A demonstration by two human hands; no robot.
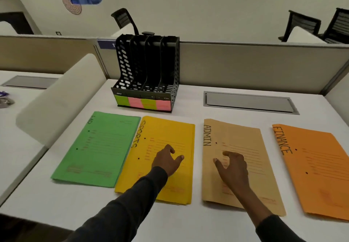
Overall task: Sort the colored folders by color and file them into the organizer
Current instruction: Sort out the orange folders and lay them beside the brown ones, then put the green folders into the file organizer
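The yellow folder [170, 128] and brown folder [238, 137] lie flat on the desk [198, 222], near the black organizer [147, 67]. My left hand [167, 161] hangs over yellow, my right hand [232, 164] over brown, both loose, holding nothing. I'd pinch one edge, lift one folder only.

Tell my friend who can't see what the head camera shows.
A green folder, yellow folder, tan folder and orange folder lie side by side on a white desk before an empty black organizer. The left hand reaches over the yellow folder, the right hand over the tan folder.
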